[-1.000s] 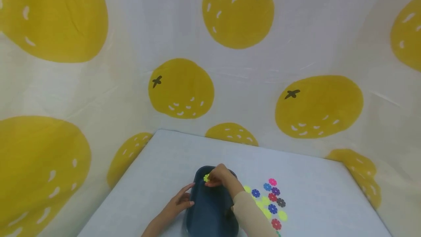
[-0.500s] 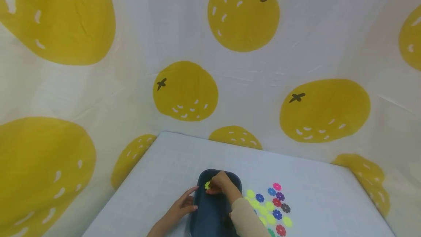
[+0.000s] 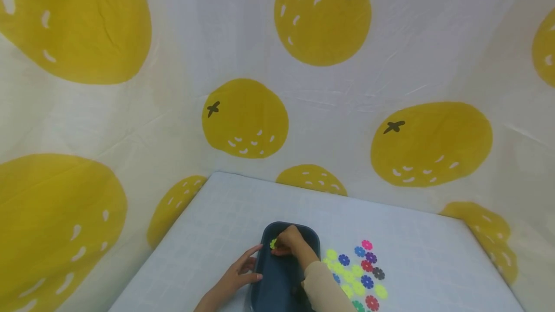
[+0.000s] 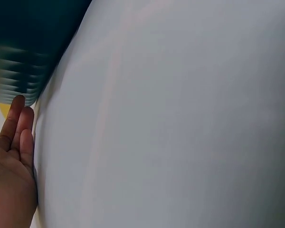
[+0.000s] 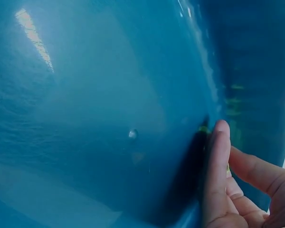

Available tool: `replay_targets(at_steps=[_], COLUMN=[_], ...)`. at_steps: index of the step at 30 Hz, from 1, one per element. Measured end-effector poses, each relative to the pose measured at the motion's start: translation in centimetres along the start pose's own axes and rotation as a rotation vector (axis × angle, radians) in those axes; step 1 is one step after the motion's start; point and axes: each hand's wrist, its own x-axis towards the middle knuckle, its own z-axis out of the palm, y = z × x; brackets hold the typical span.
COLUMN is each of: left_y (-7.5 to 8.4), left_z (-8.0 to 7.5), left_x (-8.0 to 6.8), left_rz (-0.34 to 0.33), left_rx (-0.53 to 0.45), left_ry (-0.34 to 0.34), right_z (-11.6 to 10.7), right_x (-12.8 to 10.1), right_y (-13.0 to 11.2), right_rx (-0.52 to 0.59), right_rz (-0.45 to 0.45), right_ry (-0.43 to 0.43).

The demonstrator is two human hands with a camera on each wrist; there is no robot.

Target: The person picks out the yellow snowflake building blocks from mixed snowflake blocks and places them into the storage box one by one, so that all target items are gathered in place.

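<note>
A dark blue rectangular tray [image 3: 274, 280] with rounded corners lies on the table. Reaching down inside its far end, my right hand [image 3: 289, 240] pinches a yellow-green flower-shaped disc [image 3: 272, 243] between thumb and fingers, close to the tray's end wall. In the right wrist view, the fingers [image 5: 217, 171] mostly hide the disc, and only slivers of it show. My left hand [image 3: 237, 272] is at the tray's left side, its fingers loosely spread and fingertips right at the rim. The left wrist view shows those fingers [image 4: 20, 126] extended beside the tray's ribbed outer wall [image 4: 19, 71].
Right of the tray, several loose flower-shaped discs [image 3: 367, 281] in yellow-green, blue, red, purple, pink, black and green lie scattered on the white table [image 3: 433, 254]. A fruit-printed curtain [image 3: 329, 124] hangs behind the table's far edge and along its sides.
The head view has shifted slightly, so the tray and discs appear a little lower and farther right. Both hands stay at nearly the same places on the tray.
</note>
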Motion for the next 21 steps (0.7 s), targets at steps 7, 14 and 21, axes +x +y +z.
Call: replay_targets(at_steps=[7,14,21], left_y=[0.3,0.4,0.8], left_z=[-0.1,-0.3,-0.2], left_x=[0.0,-0.3,-0.7], left_rz=[0.016,0.029,0.003], left_rx=[-0.010,-0.004,-0.014], left_ry=[-0.014,-0.044,-0.078], right_z=[-0.5,-0.8,-0.9], right_x=[-0.6,-1.4,-2.1], right_y=[-0.2,-0.6,-1.1], right_rx=[-0.006,0.018,0.025], right_rz=[-0.022,-0.019,-0.002], right_ry=[0.003,0.024,0.033])
